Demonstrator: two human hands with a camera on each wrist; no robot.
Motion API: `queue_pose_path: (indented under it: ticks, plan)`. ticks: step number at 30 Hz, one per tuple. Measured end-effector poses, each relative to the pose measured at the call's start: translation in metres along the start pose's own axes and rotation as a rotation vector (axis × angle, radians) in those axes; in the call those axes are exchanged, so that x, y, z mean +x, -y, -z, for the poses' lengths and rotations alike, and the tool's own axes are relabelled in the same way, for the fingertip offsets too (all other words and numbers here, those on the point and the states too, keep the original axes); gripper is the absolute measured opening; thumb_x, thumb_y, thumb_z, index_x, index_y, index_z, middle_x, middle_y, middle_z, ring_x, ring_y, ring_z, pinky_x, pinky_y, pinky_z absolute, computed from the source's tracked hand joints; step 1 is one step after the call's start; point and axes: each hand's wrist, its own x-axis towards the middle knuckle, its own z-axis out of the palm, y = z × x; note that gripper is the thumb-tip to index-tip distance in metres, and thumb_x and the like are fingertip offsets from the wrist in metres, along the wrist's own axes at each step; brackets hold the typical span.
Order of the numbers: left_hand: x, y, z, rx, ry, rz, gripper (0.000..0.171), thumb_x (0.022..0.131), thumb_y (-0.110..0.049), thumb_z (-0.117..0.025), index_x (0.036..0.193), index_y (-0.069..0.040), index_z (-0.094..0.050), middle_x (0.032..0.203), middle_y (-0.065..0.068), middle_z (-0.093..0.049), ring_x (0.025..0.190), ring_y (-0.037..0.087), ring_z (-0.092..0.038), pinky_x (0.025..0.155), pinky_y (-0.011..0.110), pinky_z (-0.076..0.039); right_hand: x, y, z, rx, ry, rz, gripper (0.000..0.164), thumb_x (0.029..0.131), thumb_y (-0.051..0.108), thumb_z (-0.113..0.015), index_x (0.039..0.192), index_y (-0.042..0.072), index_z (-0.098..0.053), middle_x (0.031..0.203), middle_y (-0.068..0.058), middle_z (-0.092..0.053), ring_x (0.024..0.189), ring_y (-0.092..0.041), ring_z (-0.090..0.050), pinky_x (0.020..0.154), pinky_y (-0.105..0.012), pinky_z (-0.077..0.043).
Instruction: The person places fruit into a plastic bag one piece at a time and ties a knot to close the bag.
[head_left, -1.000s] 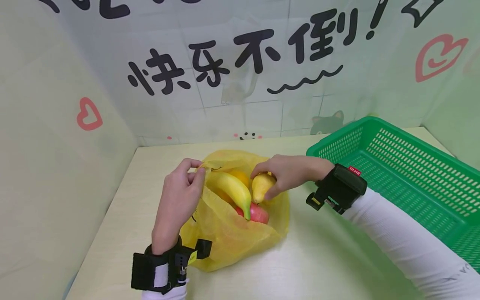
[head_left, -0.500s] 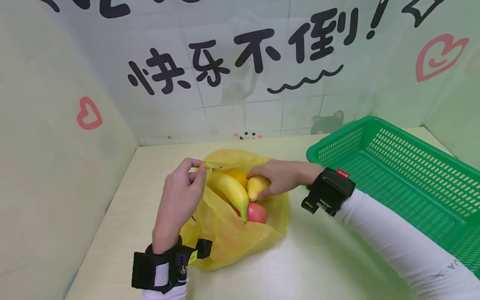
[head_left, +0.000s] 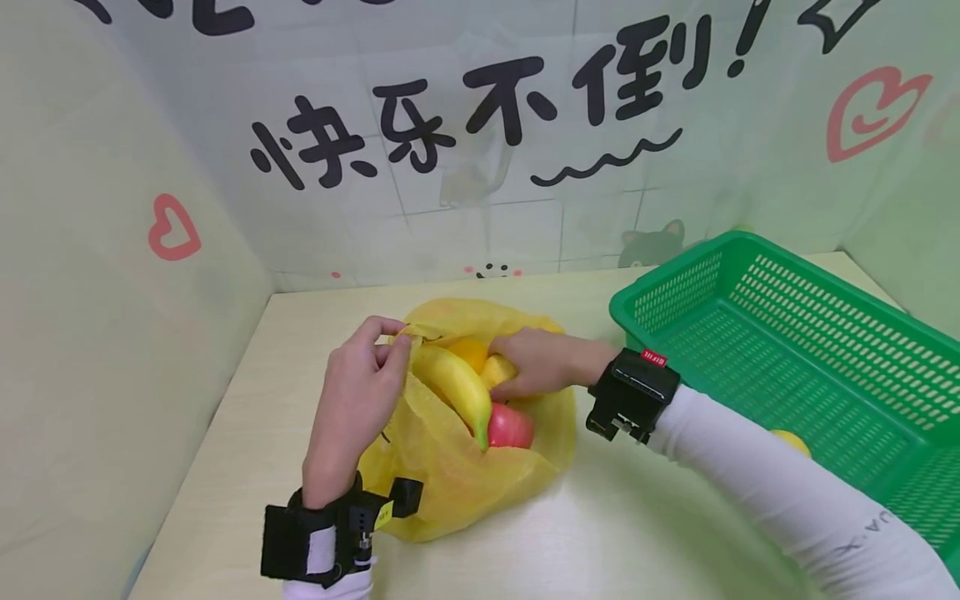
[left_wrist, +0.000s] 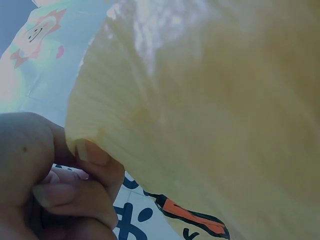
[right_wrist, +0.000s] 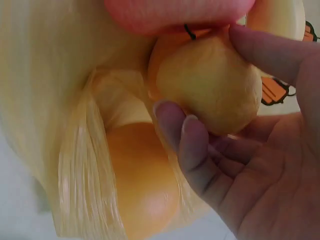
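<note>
A yellow plastic bag stands on the table with its mouth spread. My left hand pinches the bag's rim between thumb and fingers, as the left wrist view also shows at the bag's edge. My right hand reaches into the mouth and grips a yellow pear, its stem showing in the right wrist view. Beside the pear lie a banana, a red apple and an orange. Another orange-coloured round fruit shows by the bag's folds in the right wrist view.
A green slotted basket stands on the right side of the table. Inside it a yellow item peeks out, mostly hidden by the right sleeve. Printed wall sheets enclose the back and sides.
My right hand has moved left and deeper into the bag with the pear. The banana's tip has shifted slightly left. A yellow item in the basket has come into view. My left hand stays put.
</note>
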Motion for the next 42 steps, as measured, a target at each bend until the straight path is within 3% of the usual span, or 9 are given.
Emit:
queue_pose_path:
  ticks: [9,15,28,34,38,42]
  plan:
    - [0.0,0.002,0.0,0.008,-0.002,-0.013,0.027,0.102,-0.022,-0.05,0.122,-0.006,-0.059,0.055,-0.001,-0.039,0.047,0.017,-0.037,0.048,0.025,-0.032,0.001,0.007,-0.006,0.098,0.007,-0.1,0.058,0.09,0.042,-0.069,0.127,0.003,-0.048,0.095,-0.006,-0.059,0.086,-0.021,-0.055,0.076,-0.028,-0.045]
    - [0.0,0.001,-0.001,0.009,-0.003,-0.015,0.026,0.102,-0.021,-0.05,0.121,-0.005,-0.059,0.055,0.0,-0.039,0.047,0.018,-0.037,0.048,0.025,-0.034,0.001,0.008,-0.007,0.121,0.007,-0.129,0.052,0.09,0.04,-0.07,0.121,0.005,-0.048,0.092,-0.006,-0.058,0.085,-0.021,-0.054,0.074,-0.027,-0.043]
    - [0.0,0.0,-0.001,0.008,0.002,-0.008,0.026,0.102,-0.022,-0.05,0.12,-0.006,-0.059,0.056,0.0,-0.042,0.049,0.018,-0.041,0.049,0.024,-0.037,0.007,0.008,-0.022,0.042,0.003,-0.067,0.026,0.094,0.035,-0.066,0.09,0.01,-0.062,0.075,0.0,-0.052,0.072,-0.017,-0.052,0.066,-0.023,-0.039]
    - [0.001,0.001,-0.001,0.016,0.002,-0.005,0.026,0.102,-0.023,-0.05,0.12,-0.006,-0.058,0.056,0.002,-0.043,0.049,0.02,-0.041,0.049,0.024,-0.037,0.009,0.008,-0.025,0.018,0.017,-0.061,0.026,0.095,0.035,-0.064,0.086,0.01,-0.062,0.07,0.001,-0.05,0.068,-0.016,-0.05,0.062,-0.022,-0.038]
    - [0.001,0.001,-0.001,0.018,0.006,-0.008,0.025,0.102,-0.022,-0.05,0.12,-0.006,-0.059,0.056,0.002,-0.043,0.048,0.019,-0.039,0.048,0.025,-0.035,0.008,0.008,-0.023,0.031,0.07,-0.066,0.03,0.099,0.036,-0.057,0.083,0.011,-0.058,0.065,0.003,-0.045,0.061,-0.013,-0.047,0.059,-0.02,-0.035]
    - [0.001,0.002,-0.001,0.014,0.009,-0.008,0.025,0.102,-0.021,-0.05,0.12,-0.007,-0.059,0.055,0.001,-0.04,0.046,0.018,-0.035,0.045,0.025,-0.03,0.007,0.008,-0.021,0.038,0.11,-0.075,0.025,0.104,0.031,-0.049,0.091,0.01,-0.056,0.07,0.002,-0.044,0.065,-0.014,-0.046,0.063,-0.021,-0.036]
